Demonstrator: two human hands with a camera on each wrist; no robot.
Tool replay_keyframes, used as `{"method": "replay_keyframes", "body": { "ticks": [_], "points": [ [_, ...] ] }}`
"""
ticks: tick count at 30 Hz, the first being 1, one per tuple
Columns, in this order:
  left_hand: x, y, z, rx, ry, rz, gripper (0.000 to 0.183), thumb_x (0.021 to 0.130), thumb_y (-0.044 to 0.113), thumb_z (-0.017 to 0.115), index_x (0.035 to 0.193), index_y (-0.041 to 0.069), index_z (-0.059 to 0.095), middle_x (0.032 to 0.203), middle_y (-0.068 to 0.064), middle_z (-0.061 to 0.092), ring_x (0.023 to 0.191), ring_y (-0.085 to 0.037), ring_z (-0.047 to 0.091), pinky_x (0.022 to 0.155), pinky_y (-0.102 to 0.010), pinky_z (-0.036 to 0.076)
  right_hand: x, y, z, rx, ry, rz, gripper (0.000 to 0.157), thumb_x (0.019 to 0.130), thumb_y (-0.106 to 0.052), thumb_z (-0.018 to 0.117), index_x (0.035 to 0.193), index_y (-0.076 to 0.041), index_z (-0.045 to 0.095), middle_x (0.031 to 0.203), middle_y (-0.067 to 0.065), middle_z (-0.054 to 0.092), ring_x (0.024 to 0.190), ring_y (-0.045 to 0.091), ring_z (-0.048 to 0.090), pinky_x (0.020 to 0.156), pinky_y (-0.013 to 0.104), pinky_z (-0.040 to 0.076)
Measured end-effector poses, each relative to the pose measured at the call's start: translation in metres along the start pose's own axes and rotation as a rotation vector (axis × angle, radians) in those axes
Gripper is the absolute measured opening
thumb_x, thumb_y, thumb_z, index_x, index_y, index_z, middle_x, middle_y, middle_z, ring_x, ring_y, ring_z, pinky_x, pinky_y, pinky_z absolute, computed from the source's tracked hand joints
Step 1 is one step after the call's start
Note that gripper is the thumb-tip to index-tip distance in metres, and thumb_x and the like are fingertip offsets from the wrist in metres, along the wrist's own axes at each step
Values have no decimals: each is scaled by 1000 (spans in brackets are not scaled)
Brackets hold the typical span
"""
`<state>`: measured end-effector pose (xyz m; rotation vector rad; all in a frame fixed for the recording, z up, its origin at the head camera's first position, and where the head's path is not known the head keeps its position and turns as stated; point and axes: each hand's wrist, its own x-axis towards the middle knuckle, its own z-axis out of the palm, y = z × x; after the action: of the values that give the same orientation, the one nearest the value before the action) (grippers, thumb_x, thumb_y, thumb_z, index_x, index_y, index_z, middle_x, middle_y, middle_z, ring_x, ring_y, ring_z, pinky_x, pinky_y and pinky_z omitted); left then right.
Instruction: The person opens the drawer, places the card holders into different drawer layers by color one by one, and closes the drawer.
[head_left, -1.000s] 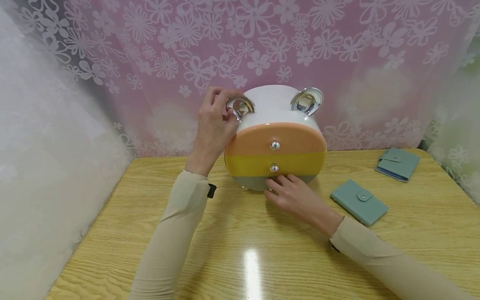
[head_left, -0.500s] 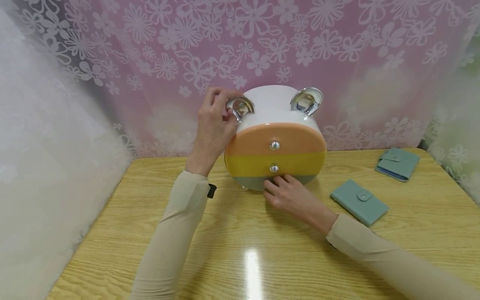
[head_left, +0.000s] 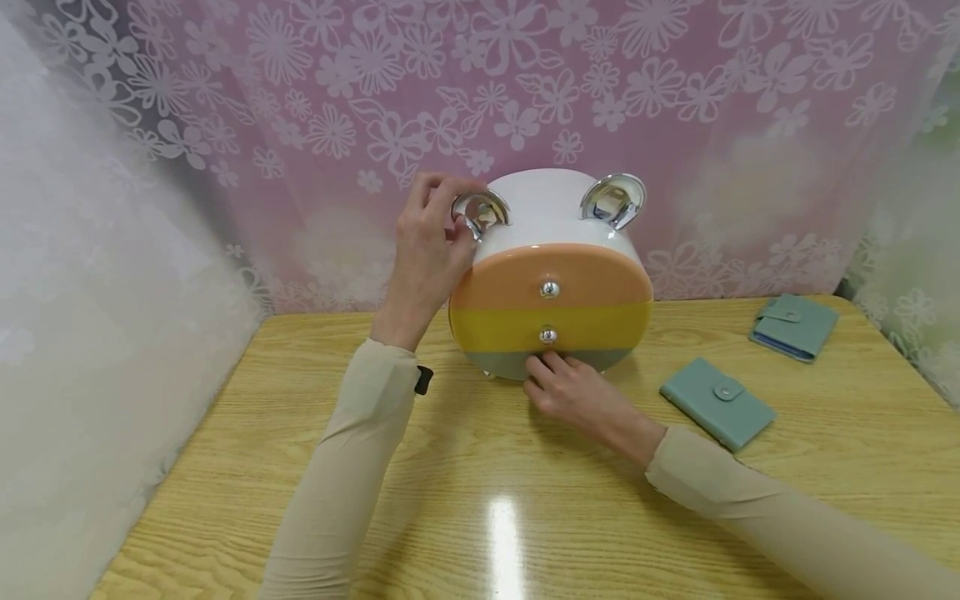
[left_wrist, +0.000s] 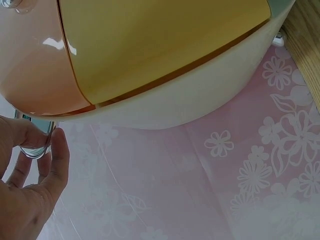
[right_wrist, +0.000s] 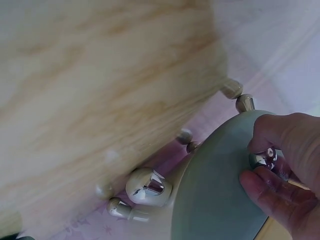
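Observation:
A rounded white drawer box (head_left: pixel 543 200) with orange, yellow and grey-green drawer fronts stands near the table's back edge. Two silver ear-shaped pieces top it. My left hand (head_left: pixel 427 250) pinches the left silver ear (head_left: pixel 487 212) between thumb and fingers; the left wrist view shows the hand (left_wrist: pixel 35 175) gripping it below the orange drawer (left_wrist: pixel 35 65). At the bottom drawer (right_wrist: pixel 220 165), my right hand (right_wrist: pixel 295 160) pinches its round silver knob (right_wrist: pixel 265 157). In the head view the right hand (head_left: pixel 581 396) covers that knob. All three drawers look shut in the head view.
On the right of the wooden table (head_left: pixel 420 500) lie two green snap wallets, one nearer (head_left: pixel 718 404) and one farther back (head_left: pixel 795 327). A pink floral curtain (head_left: pixel 337 167) hangs right behind the box. Small silver feet (right_wrist: pixel 120 207) hold the box off the table.
My right hand has shifted slightly left at the bottom drawer, its forearm moving the same way. The left hand keeps its hold on the ear.

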<state>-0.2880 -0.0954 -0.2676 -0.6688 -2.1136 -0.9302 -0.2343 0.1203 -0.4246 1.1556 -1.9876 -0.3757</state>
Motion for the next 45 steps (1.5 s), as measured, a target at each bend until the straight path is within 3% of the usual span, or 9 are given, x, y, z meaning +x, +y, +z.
{"method": "replay_keyframes", "body": {
  "ticks": [8, 13, 19, 29, 37, 45],
  "points": [
    [1, 1, 1, 7, -14, -19, 34, 91, -6, 56, 120, 7, 69, 117, -14, 55, 90, -22, 56, 77, -30, 60, 0, -1, -3, -15, 19, 20, 55, 108, 3, 13, 82, -7, 60, 93, 8, 56, 81, 21, 60, 58, 24, 52],
    [0, 1, 0, 7, -5, -9, 35, 90, -7, 56, 120, 7, 69, 116, -14, 54, 88, -22, 56, 76, -30, 60, 0, -2, -2, -72, 48, 30, 52, 108, 5, 17, 86, -8, 62, 93, 7, 57, 72, 20, 60, 51, 23, 49],
    [0, 2, -1, 2, -13, -8, 35, 90, -7, 56, 120, 6, 69, 116, -14, 54, 88, -22, 55, 76, -31, 59, 1, -5, -4, -104, -13, 34, 56, 107, 7, 12, 89, -5, 63, 94, 9, 55, 63, 20, 53, 46, 23, 47],
    [1, 0, 0, 9, 3, 1, 37, 90, -8, 54, 119, 8, 70, 114, -14, 55, 90, -22, 57, 73, -27, 58, 5, -8, -1, -127, -19, 34, 53, 107, 8, 12, 85, -3, 60, 90, 11, 51, 61, 20, 48, 48, 23, 44],
    [2, 0, 0, 0, -1, 2, 37, 90, -9, 54, 119, 8, 70, 115, -14, 55, 92, -22, 57, 74, -28, 60, 4, -8, -5, -108, -35, 19, 54, 106, 8, 11, 88, -4, 61, 93, 12, 53, 64, 21, 51, 50, 24, 47],
    [2, 0, -1, -6, -6, -1, 37, 89, -9, 54, 119, 7, 69, 116, -15, 55, 91, -22, 55, 74, -28, 60, 4, -9, -2, -100, 45, 38, 49, 108, 6, 20, 83, -7, 60, 91, 9, 55, 64, 21, 56, 45, 23, 43]
  ]
}}
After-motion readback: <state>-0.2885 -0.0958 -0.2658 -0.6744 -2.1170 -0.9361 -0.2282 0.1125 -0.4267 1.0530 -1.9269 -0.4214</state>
